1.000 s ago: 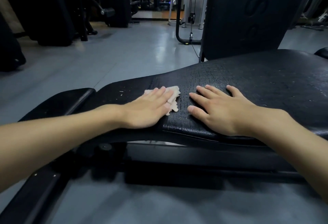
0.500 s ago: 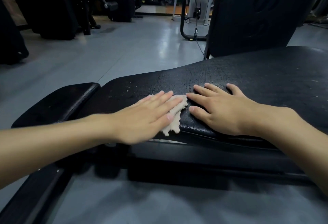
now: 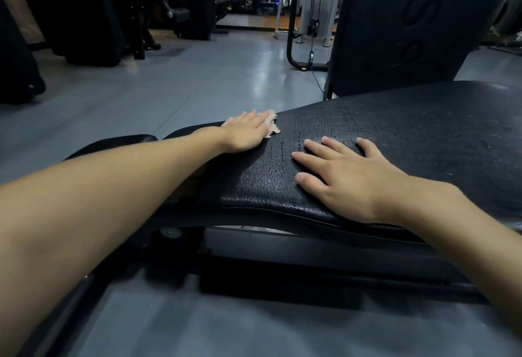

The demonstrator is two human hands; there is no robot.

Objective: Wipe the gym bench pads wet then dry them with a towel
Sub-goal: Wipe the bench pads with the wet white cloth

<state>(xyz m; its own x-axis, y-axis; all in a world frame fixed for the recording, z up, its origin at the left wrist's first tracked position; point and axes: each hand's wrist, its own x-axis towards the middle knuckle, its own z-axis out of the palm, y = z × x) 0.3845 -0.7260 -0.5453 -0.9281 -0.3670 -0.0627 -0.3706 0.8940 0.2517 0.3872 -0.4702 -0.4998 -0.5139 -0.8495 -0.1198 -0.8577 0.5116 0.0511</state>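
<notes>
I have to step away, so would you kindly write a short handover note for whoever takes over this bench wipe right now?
Left hand: flat, pressing the cloth onto the pad at its far left edge.
Right hand: empty, flat on the pad near its front edge, bracing.
Done: a strip between the hands glistens, apparently wet.
Left: the pad's right side looks dull with specks, likely unwiped; the small pad to the left too. Then dry everything; no towel in view.

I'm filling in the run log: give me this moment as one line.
stage: wiping | left hand: flat on cloth, far edge of bench pad | right hand: flat on pad, empty
</notes>
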